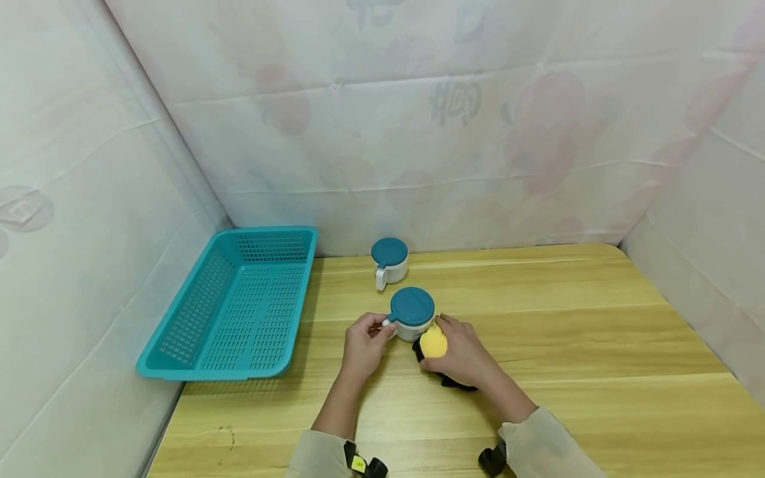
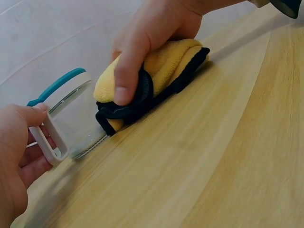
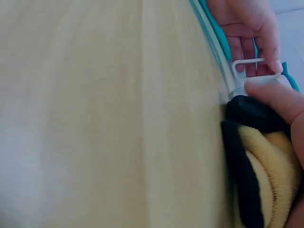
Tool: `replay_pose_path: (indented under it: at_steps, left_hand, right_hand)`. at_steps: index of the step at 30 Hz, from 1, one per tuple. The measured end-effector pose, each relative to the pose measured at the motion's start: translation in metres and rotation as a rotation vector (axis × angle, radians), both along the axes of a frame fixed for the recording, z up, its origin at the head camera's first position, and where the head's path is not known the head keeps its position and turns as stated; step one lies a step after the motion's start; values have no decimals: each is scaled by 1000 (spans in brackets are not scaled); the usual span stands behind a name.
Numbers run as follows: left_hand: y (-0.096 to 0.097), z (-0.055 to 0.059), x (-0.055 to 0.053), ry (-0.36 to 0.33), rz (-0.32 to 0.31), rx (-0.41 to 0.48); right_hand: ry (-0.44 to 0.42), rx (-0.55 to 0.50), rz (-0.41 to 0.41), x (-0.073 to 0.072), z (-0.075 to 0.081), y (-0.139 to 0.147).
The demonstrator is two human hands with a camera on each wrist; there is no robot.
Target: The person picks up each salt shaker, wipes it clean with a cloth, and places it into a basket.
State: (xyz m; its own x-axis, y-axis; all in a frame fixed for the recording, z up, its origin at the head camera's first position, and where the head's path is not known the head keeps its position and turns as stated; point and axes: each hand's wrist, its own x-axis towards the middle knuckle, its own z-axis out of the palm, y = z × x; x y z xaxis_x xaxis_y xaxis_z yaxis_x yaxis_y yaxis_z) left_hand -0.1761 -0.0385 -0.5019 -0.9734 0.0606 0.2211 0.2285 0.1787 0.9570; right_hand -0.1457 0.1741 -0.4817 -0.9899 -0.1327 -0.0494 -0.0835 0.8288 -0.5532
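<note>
The left hand [image 1: 363, 345] pinched the handle [image 2: 42, 146] of the nearer jar [image 1: 409, 332], its thumb over the upper end and its fingers curled behind. The right hand [image 1: 463, 352] was wrapped over a folded yellow cloth [image 2: 166, 61] with black edging, partly closed around the bundle, thumb down along one side. The cloth's front end met the jar's lower side, seemingly in contact with the clear wall; the exact line of touch was hidden under the fold.

The jar stood upright on the worktop [image 1: 568, 318], its blue-green lid [image 1: 412, 305] in place. The work looked like wiping the outside of the jar. Doing it well would have called for a firm hold on the handle, so the jar could not slide or tip, with light pressure from soft cloth rather than fingertips. The fold wanted holding together, so no loose edge snagged the handle or nudged the lid. Turning the jar by its handle would have brought fresh wall round to the cloth.

Behind it stood a second lidded jar [image 1: 394, 273], well apart from the cloth. Farther left sat a turquoise basket [image 1: 254, 318], near the hanging sheet [image 1: 358, 133].
</note>
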Motion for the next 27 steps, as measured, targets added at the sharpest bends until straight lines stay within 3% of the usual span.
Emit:
replay_pose_path:
  at_steps: [8, 14, 20, 27]
  left_hand:
    - [1, 0, 1, 16, -7, 1]
    - [1, 2, 2, 36, -22, -8]
    - [1, 3, 1, 22, -30, -28]
    - [0, 3, 2, 5, -45, -46]
  right_hand:
    - [84, -151, -110, 9, -3, -8]
    - [98, -168, -171, 15, 3, -14]
    - [154, -143, -139, 13, 10, -4]
    - [149, -127, -97, 6, 10, 11]
